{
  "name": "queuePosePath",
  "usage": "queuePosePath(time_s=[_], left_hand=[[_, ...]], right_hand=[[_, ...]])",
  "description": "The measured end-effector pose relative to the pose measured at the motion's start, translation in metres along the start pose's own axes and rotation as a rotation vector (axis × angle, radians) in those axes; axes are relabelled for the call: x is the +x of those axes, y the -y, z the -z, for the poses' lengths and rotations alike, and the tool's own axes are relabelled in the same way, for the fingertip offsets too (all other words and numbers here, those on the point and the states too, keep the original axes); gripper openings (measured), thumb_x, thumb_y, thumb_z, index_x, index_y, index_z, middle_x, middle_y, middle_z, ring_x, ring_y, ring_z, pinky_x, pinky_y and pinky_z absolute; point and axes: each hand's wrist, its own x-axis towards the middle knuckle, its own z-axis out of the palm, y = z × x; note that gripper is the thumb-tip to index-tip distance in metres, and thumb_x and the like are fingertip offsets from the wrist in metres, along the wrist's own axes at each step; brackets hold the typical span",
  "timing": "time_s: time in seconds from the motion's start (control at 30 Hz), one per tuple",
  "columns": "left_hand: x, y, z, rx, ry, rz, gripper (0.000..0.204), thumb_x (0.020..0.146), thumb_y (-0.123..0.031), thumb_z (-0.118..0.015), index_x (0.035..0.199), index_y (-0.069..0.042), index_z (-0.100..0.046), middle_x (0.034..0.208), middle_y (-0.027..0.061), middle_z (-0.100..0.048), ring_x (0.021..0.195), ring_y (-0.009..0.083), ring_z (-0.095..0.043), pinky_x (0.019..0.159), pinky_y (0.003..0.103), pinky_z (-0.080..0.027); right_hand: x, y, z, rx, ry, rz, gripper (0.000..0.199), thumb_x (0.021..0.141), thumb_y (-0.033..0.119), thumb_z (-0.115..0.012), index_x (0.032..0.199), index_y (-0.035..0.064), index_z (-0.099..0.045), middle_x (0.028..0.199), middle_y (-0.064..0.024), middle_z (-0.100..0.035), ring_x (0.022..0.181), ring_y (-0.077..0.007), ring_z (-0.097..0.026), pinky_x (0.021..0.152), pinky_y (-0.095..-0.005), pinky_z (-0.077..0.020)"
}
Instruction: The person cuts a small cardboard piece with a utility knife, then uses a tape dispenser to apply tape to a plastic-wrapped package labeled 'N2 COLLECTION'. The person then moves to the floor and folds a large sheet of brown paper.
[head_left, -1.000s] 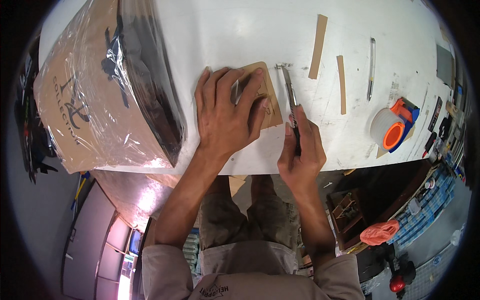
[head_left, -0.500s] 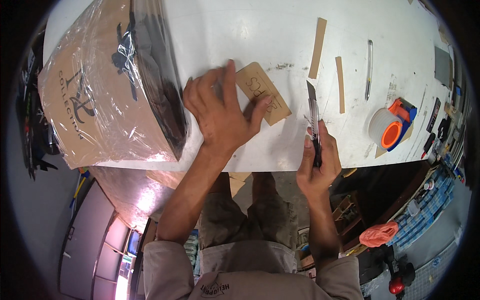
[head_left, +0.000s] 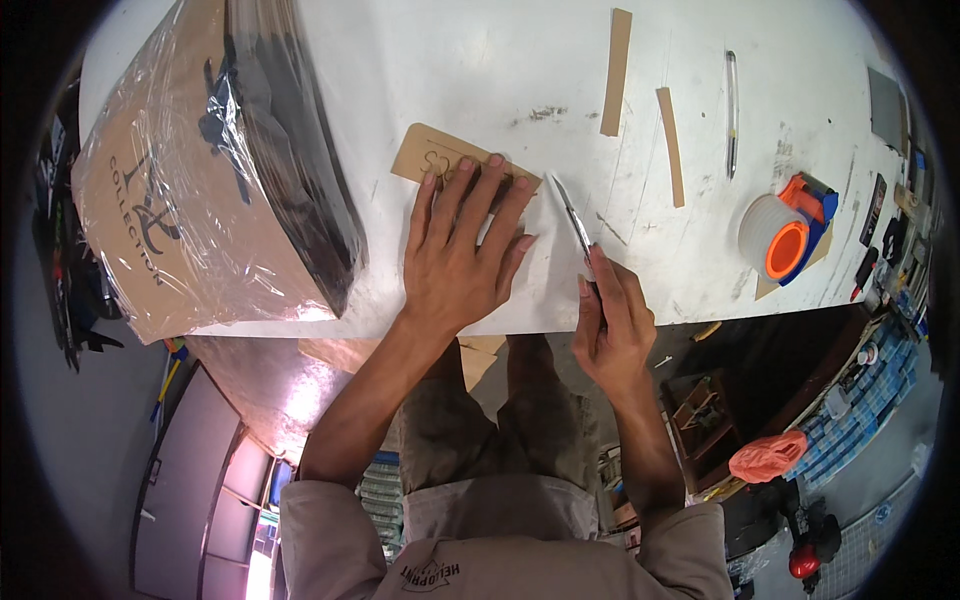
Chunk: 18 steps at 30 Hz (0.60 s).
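A small brown cardboard piece with handwriting lies on the white table. My left hand rests over it, fingers stretched out and pressing on its near part, so some of the writing is covered. In my right hand is a box cutter, its blade out and pointing up and left. The blade tip is close to the right end of the cardboard, with a small gap between them. Two narrow cardboard strips, one longer strip and one thinner strip, lie farther off to the right.
A big plastic-wrapped carton takes up the left of the white table. On the right are a pen, a tape dispenser with an orange core, and a red-black marker. An orange-pink bag sits below the table's right side.
The cardboard piece has turned and shifted left, and my left hand now lies flat across it. My right hand has brought the box cutter leftward, tilting its blade toward the piece.
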Motion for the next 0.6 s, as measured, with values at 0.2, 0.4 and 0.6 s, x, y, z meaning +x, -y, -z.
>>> queuePosePath(time_s=[0.2, 0.4, 0.6], left_hand=[[-0.0030, 0.0027, -0.0047, -0.006, -0.025, -0.008, 0.043, 0.097, -0.029, -0.068, 0.138, -0.017, -0.068, 0.154, 0.0106, -0.053, 0.143, 0.0357, -0.045, 0.120, 0.057, -0.033], [-0.0029, 0.0009, -0.0049, 0.001, -0.046, -0.001, 0.042, 0.097, -0.029, -0.069, 0.137, -0.018, -0.068, 0.153, 0.0093, -0.055, 0.142, 0.0339, -0.046, 0.120, 0.055, -0.034], [-0.0021, 0.0014, -0.0061, 0.004, -0.064, -0.004, 0.042, 0.097, -0.031, -0.070, 0.137, -0.019, -0.069, 0.151, 0.0086, -0.057, 0.141, 0.0333, -0.047, 0.119, 0.053, -0.035]], right_hand=[[0.0046, 0.0020, -0.0056, -0.025, 0.053, 0.026, 0.050, 0.088, -0.016, -0.063, 0.137, -0.0029, -0.062, 0.113, -0.0225, -0.069, 0.091, -0.0330, -0.076, 0.069, -0.0370, -0.0628], [0.0030, 0.0012, -0.0099, -0.069, 0.029, 0.058, 0.057, 0.083, -0.015, -0.063, 0.138, -0.0022, -0.060, 0.113, -0.0204, -0.068, 0.091, -0.0364, -0.075, 0.069, -0.0413, -0.0653], [0.0036, -0.0022, -0.0068, -0.110, 0.053, 0.092, 0.059, 0.082, -0.015, -0.063, 0.139, -0.0021, -0.060, 0.115, -0.0209, -0.067, 0.091, -0.0373, -0.075, 0.069, -0.0420, -0.0656]])
